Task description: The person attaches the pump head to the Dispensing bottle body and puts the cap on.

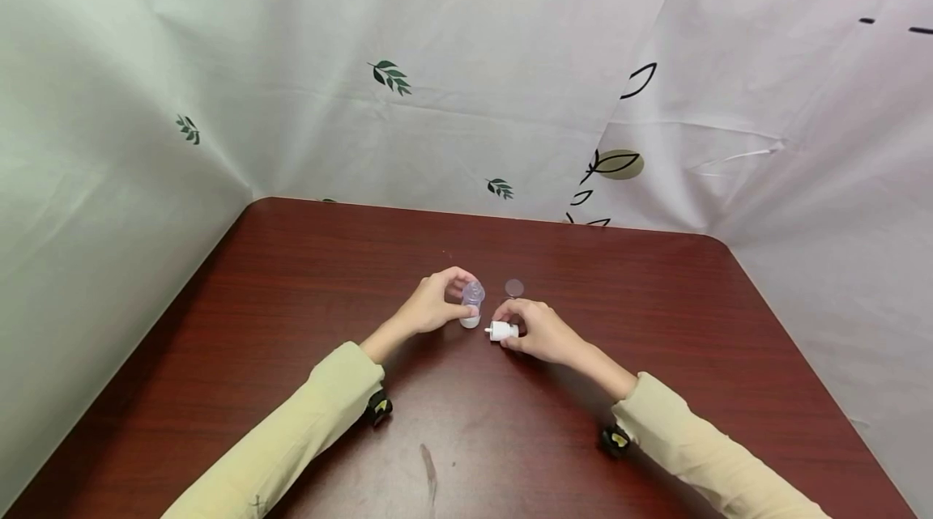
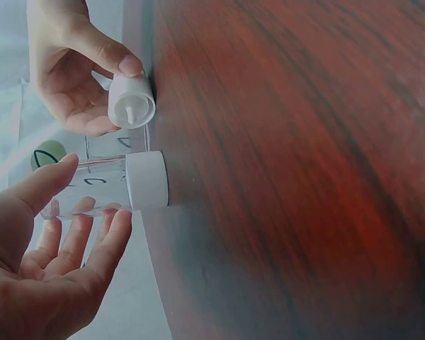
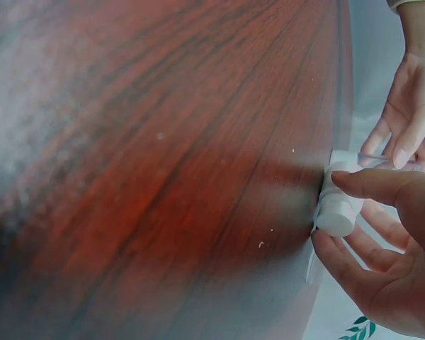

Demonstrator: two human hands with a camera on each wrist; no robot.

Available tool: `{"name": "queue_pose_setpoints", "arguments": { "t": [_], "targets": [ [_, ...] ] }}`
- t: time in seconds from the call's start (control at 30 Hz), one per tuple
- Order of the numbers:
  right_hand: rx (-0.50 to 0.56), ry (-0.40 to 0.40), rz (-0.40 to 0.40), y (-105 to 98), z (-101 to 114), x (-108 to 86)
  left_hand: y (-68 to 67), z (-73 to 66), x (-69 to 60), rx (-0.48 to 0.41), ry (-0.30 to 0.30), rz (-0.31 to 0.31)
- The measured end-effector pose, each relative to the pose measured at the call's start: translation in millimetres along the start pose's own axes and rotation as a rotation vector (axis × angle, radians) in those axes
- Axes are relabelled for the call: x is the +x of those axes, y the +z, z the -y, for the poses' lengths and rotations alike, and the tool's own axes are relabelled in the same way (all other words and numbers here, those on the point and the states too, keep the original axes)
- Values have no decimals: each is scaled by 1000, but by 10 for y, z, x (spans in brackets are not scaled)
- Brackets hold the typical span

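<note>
A clear bottle [image 1: 473, 292] with a white cap [image 2: 147, 180] at its lower end stands on the table, cap down. My left hand [image 1: 435, 304] holds it between thumb and fingers, the palm to its left. Just to the right, my right hand [image 1: 539, 330] pinches a small white nozzle piece [image 1: 501, 330], tilted on its side, its thin tip pointing left toward the bottle. In the right wrist view the white piece [image 3: 338, 212] shows its round end, with the thumb over it. The two things are close together and apart in the head view.
A clear round disc [image 1: 514, 287] lies on the dark red table [image 1: 350, 260] behind my right hand. White curtains [image 1: 437, 138] with leaf prints hang along the table's back and sides. A smudge [image 1: 428, 470] marks the tabletop near the front.
</note>
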State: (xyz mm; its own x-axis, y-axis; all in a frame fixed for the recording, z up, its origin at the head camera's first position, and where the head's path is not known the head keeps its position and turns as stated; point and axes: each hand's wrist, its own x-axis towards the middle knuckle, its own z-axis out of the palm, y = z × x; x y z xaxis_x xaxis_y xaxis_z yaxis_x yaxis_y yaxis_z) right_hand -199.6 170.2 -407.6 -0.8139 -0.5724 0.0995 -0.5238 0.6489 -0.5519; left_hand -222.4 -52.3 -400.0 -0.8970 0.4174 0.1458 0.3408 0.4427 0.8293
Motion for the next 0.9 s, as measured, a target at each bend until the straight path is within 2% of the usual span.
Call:
{"name": "queue_pose_setpoints", "arguments": {
  "t": [0.5, 0.9],
  "targets": [
    [11, -15, -9, 14, 0, -3, 25, 10, -7, -23, -6, -2],
    [19, 18, -21, 11, 24, -20, 39, 28, -37, -36, 6, -7]
  ]
}}
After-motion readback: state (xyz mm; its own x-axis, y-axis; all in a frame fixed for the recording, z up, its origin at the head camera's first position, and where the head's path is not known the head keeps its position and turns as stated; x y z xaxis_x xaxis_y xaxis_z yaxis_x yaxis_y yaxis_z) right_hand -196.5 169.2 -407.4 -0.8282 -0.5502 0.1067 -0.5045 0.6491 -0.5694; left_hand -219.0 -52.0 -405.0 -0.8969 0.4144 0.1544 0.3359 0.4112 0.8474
